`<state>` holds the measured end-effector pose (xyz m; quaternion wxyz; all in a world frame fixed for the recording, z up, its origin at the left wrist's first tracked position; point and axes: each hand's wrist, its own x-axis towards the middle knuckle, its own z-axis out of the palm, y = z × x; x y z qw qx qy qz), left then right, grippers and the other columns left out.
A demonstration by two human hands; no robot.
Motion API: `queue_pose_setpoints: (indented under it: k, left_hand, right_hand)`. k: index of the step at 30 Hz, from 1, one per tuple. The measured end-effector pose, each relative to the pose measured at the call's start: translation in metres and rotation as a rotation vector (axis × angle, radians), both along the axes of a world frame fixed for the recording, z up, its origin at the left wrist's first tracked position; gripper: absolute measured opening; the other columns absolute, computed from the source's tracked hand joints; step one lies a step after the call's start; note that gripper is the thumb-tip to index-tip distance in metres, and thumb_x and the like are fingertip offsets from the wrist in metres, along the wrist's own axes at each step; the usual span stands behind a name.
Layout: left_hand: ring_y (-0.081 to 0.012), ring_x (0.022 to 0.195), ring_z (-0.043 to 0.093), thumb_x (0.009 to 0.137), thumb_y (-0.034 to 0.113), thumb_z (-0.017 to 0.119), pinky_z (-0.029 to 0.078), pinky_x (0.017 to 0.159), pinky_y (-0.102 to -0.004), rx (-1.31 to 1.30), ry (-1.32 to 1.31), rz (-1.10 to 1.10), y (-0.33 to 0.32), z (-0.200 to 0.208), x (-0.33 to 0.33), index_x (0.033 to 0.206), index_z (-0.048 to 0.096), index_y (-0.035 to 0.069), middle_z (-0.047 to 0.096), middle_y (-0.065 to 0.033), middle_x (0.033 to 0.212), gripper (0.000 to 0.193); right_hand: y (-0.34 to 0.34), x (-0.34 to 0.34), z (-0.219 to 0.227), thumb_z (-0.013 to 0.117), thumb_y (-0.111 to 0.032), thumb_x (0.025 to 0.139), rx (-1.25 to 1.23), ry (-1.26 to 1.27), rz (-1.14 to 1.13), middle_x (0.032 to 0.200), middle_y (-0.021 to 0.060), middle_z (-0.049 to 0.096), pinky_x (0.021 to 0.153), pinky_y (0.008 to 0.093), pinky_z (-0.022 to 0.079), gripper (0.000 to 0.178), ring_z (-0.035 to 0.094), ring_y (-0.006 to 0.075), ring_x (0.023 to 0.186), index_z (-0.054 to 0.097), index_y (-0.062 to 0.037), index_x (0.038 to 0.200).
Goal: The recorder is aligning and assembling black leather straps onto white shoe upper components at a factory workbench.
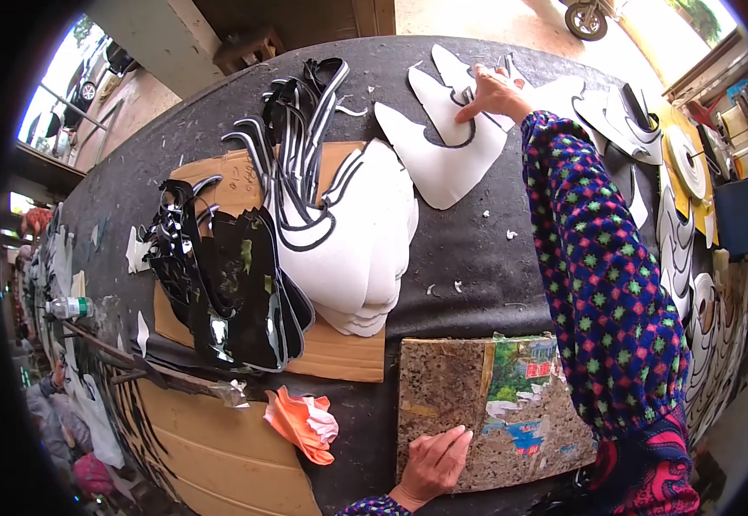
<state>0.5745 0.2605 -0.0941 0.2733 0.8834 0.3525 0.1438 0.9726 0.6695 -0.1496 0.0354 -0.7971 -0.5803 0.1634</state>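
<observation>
My right hand (496,93) reaches to the far side of the table, thumb and fingers spread over white curved cut pieces (447,168) with dark edging. Its thumb touches one piece; whether the fingertips pinch anything is hard to see. Near me, my left hand (434,463) rests with curled fingers on the left part of a speckled stone slab (443,378), nothing visible in it. Left of centre, a stack of similar white pieces (339,267) lies with black-and-white strips (305,129) trailing from it. Shiny black curved pieces (240,292) overlap its left side.
Brown cardboard (348,365) lies under the stacks. A crumpled orange-pink cloth (301,423) sits near the front edge. More white pieces (623,125) spread at the far right, beside a white roll (685,162). A bottle (68,307) lies far left. Scraps dot the dark tabletop (443,267).
</observation>
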Motion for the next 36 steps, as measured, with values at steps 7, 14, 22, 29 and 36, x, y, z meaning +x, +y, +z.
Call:
queue_pose_setpoints:
  k: [7,14,22,29,36]
  left_hand:
    - [-0.0136,0.097,0.06,0.082,0.012,0.072,0.04,0.09,-0.0309,-0.012,0.008,0.01,-0.002,-0.001,-0.001,0.128,0.061,0.011,0.058,-0.0024,0.129,0.047]
    - [-0.0133,0.096,0.059,0.081,0.012,0.072,0.04,0.091,-0.0311,-0.023,0.057,0.036,-0.002,0.002,-0.005,0.128,0.062,0.012,0.059,-0.0011,0.129,0.047]
    - [-0.0131,0.096,0.059,0.081,0.013,0.072,0.04,0.091,-0.0307,-0.004,0.088,0.048,-0.003,-0.002,-0.009,0.128,0.062,0.013,0.059,0.0001,0.129,0.048]
    - [-0.0129,0.093,0.058,0.081,0.014,0.071,0.04,0.09,-0.0305,-0.024,-0.021,0.002,-0.005,-0.004,0.009,0.128,0.062,0.014,0.058,0.001,0.129,0.048]
    - [-0.0128,0.092,0.058,0.081,0.014,0.071,0.039,0.09,-0.0304,-0.005,0.129,0.056,-0.001,0.004,-0.017,0.128,0.062,0.014,0.058,0.0007,0.13,0.048]
  right_hand:
    - [-0.011,0.001,-0.005,0.086,-0.065,0.057,0.025,0.037,-0.058,0.145,0.0203,0.044,0.104,0.0622,0.033,0.116,0.034,0.0382,0.139,0.04,-0.0036,0.144]
    - [-0.008,-0.007,-0.029,0.088,-0.049,0.065,0.024,0.166,-0.783,0.148,0.0241,0.036,0.104,0.057,0.035,0.113,0.036,0.0365,0.135,0.032,0.0114,0.143]
    - [0.017,-0.02,-0.044,0.08,-0.046,0.075,-0.03,0.022,-0.43,0.09,0.0125,0.072,0.077,0.046,0.047,0.039,0.063,0.0309,0.097,0.078,-0.0091,0.087]
    - [0.051,0.048,-0.072,0.1,-0.035,0.049,0.352,-0.222,-1.418,0.098,0.0111,0.063,0.087,0.0312,0.05,0.066,0.06,0.02,0.101,0.061,-0.0009,0.09]
    - [0.021,-0.036,-0.031,0.088,-0.047,0.069,-0.142,-0.124,-0.264,0.095,0.0078,0.074,0.09,0.0338,0.051,0.051,0.069,0.0195,0.093,0.076,-0.0053,0.094]
